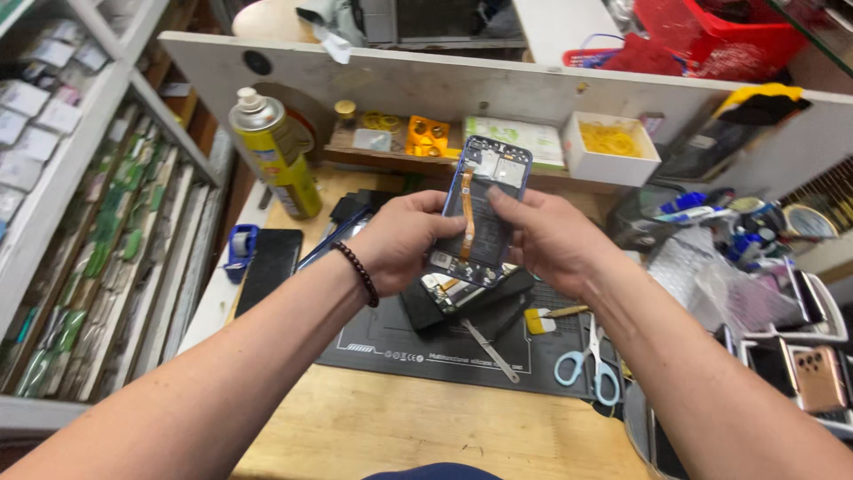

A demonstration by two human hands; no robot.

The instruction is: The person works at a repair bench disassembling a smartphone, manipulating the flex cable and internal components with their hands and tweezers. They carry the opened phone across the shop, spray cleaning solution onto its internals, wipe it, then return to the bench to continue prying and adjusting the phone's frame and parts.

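Both hands hold an opened phone up above the tabletop. The left hand grips its left edge, and the right hand pinches the right edge. The back cover is already off, with the battery and an orange flex cable exposed. I judge the teardown midway: 1 more phone lies on the dark mat, beside scissors.

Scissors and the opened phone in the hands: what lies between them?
In the head view, a small yellow-handled brush lies on the dark mat between scissors and opened phone.
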